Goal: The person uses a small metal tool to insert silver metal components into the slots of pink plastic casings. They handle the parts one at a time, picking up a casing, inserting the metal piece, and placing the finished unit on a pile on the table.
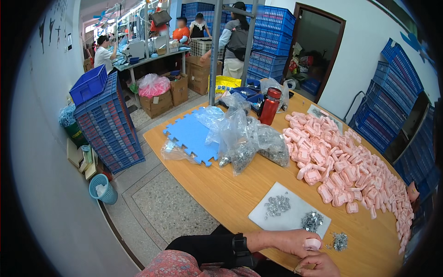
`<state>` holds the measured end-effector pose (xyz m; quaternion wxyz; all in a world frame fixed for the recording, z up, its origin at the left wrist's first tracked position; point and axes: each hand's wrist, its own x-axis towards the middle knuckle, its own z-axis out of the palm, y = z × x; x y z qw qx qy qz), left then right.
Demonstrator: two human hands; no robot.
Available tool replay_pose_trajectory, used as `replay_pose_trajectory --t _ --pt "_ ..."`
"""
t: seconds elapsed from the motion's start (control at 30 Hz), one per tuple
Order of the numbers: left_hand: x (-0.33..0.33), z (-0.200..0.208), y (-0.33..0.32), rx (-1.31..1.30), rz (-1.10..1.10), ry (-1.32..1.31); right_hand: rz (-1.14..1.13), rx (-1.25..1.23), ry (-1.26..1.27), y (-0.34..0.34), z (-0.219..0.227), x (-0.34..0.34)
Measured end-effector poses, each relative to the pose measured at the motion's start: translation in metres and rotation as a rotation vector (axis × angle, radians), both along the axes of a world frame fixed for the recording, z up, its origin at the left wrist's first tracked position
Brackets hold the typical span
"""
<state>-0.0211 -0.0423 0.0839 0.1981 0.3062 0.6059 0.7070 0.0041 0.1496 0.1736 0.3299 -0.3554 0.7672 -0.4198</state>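
Observation:
At the front edge of the table, my left hand (288,242) is closed round a small pale pink plastic piece (313,244). My right hand (319,266) is just below it, thumb and fingers pinched together; anything between them is too small or hidden to make out. Beyond the hands lies a white board (288,219) with two piles of small silvery metal parts, a looser one (278,206) and a darker, denser one (312,221). Another little pile of metal parts (340,241) sits on the bare wood right of the board.
A big heap of pink plastic pieces (339,161) covers the table's right side. Clear bags of metal parts (273,147), a red flask (270,106) and a blue foam mat (194,134) stand or lie farther back. Stacked blue crates (110,122) rise at left; several people work beyond.

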Motion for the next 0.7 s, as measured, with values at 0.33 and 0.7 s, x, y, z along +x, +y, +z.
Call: replay_pose_trajectory --t 0.33,0.7 --pt "0.006 0.017 -0.01 -0.051 0.06 -0.014 0.047 -0.081 0.133 0.003 -0.002 -0.002" --pt "0.004 0.0 0.002 0.016 0.041 0.027 0.058 -0.03 0.033 0.004 -0.007 -0.005"
